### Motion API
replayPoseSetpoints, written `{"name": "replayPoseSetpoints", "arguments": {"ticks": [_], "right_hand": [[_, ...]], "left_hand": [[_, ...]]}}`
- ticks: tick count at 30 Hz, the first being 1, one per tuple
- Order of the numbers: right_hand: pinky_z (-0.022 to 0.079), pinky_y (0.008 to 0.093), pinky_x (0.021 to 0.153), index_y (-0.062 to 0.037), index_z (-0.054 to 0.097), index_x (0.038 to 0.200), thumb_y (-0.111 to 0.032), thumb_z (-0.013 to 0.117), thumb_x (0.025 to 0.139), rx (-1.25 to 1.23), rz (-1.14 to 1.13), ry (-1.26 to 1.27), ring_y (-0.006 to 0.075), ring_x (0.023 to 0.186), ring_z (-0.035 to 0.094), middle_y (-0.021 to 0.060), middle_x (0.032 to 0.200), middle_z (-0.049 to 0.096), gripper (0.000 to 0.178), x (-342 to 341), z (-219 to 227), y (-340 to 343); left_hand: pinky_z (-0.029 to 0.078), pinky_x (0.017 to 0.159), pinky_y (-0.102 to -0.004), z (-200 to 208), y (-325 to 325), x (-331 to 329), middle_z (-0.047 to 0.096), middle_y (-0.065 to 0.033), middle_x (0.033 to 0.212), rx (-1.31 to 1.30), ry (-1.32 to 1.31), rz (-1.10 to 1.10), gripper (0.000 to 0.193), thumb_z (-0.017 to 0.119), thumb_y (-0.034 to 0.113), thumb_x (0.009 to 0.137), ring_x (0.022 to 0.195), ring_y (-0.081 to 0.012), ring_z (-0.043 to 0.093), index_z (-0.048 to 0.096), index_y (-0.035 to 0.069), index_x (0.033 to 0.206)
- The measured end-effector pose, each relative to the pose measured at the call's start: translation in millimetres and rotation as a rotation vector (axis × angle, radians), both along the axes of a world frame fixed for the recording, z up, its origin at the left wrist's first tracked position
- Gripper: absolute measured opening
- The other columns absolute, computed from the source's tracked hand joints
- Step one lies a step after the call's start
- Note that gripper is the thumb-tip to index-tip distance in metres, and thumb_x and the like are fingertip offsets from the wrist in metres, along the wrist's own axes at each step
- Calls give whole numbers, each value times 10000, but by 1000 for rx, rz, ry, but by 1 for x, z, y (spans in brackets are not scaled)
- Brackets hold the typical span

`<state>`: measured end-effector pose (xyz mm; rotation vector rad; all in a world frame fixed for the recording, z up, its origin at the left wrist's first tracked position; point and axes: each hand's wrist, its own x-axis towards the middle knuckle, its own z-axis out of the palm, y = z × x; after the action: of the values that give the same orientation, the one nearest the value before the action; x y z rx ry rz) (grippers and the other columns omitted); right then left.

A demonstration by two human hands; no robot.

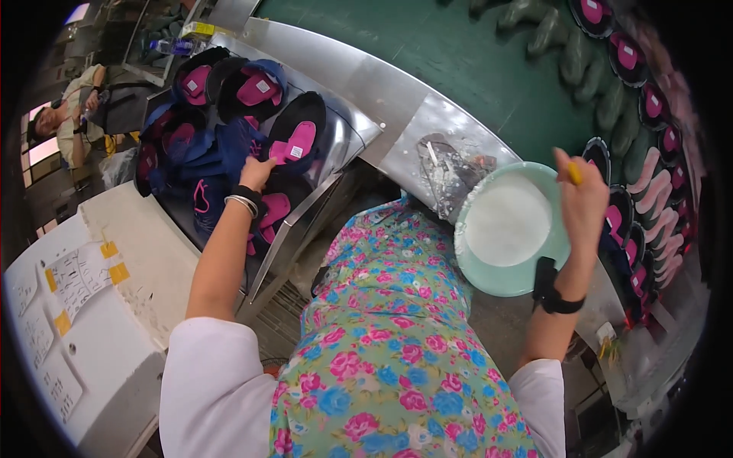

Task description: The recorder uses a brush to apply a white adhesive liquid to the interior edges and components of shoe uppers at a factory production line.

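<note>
At the metal tray on the left, my left hand (258, 174) reaches into a pile of dark blue shoes. Its fingers are closed at the heel end of one dark shoe (311, 114), which has a bright pink insole with a small white label. My right hand (584, 202) is raised over the right rim of a pale green basin (495, 281), curled round a yellow handle (574, 172). The far end of that handle is hidden by my hand. White paste or liquid (509, 219) fills much of the basin.
A metal ledge (328, 57) borders a green conveyor belt (389, 34). Along the belt's right side lie dark foot-shaped lasts (550, 34), more pink-lined shoes (628, 55) and pink strips (649, 172). Scraps lie by the basin. A white cabinet (114, 328) stands left; a person (76, 114) sits beyond.
</note>
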<state>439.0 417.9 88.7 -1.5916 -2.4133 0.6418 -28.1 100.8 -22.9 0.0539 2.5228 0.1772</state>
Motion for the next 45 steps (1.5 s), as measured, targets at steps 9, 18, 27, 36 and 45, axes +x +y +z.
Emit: {"name": "replayPoseSetpoints", "arguments": {"ticks": [9, 18, 27, 36, 45], "right_hand": [[542, 355, 745, -85, 634, 1034, -76, 672, 693, -34, 662, 288, 270, 1047, 553, 37, 1104, 607, 342, -272, -58, -152], [545, 362, 751, -93, 665, 976, -80, 708, 673, -127, 563, 262, 232, 1032, 568, 0, 1050, 654, 306, -261, -31, -127], [493, 361, 852, -89, 647, 1158, -223, 764, 759, -492, 476, 541, 263, 1005, 580, 69, 1108, 662, 437, -160, 55, -119], [472, 384, 688, -71, 711, 833, -291, 679, 846, 241, -388, 273, 291, 813, 582, 78, 805, 624, 222, 64, 26, -113], [529, 320, 683, -10, 713, 907, -169, 745, 770, -128, -679, 530, 281, 738, 681, 169, 840, 692, 212, 147, -92, -144]], "left_hand": [[484, 900, -479, -58, 1, 19, 614, -139, 1036, 664, -576, 835, 306, 638, 149, 823, 986, -288, 603, 529, 75, 1100], [488, 894, -370, 69, 36, 1, 513, -101, 1276, 1240, -1031, 297, 445, 511, 125, 922, 1091, -209, 560, 417, 42, 1350], [429, 938, -331, 79, 72, 99, 572, -88, 1144, 1150, -376, -570, 398, 630, 77, 840, 1059, -192, 556, 496, 3, 1207], [431, 975, -361, 154, 86, 239, 598, -107, 1173, 749, -961, -132, 232, 591, 68, 850, 1070, -237, 576, 613, 2, 1071], [420, 995, -346, 191, 71, 280, 612, -106, 1193, 75, -1336, -457, 592, 665, 21, 711, 1092, -211, 586, 515, -14, 1283]]}}
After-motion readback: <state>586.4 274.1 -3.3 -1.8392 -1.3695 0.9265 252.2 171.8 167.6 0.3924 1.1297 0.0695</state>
